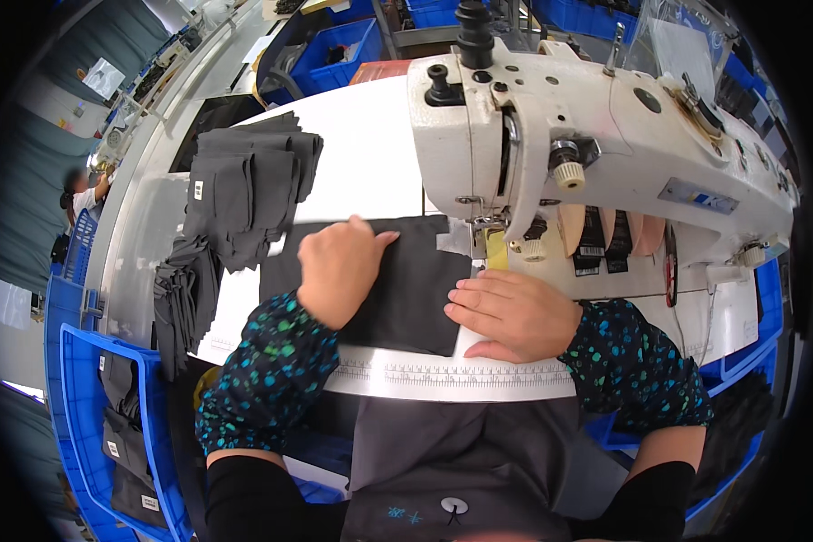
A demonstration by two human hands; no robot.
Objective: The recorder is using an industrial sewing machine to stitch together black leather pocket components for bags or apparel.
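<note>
A dark grey fabric piece lies flat on the white table in front of the sewing machine. My left hand is on its left part with the fingers curled, pinching the cloth near the far edge. Palm down, my right hand rests at the cloth's right edge, its fingers stretched out and pointing left. The fabric's far right corner lies close to the presser foot. Beside the foot is a yellow piece on the machine bed.
Stacked grey fabric pieces and a bunched pile lie at the left. A printed ruler strip runs along the near table edge. Red-handled snips are under the machine arm. A blue crate with labelled fabric stands lower left.
</note>
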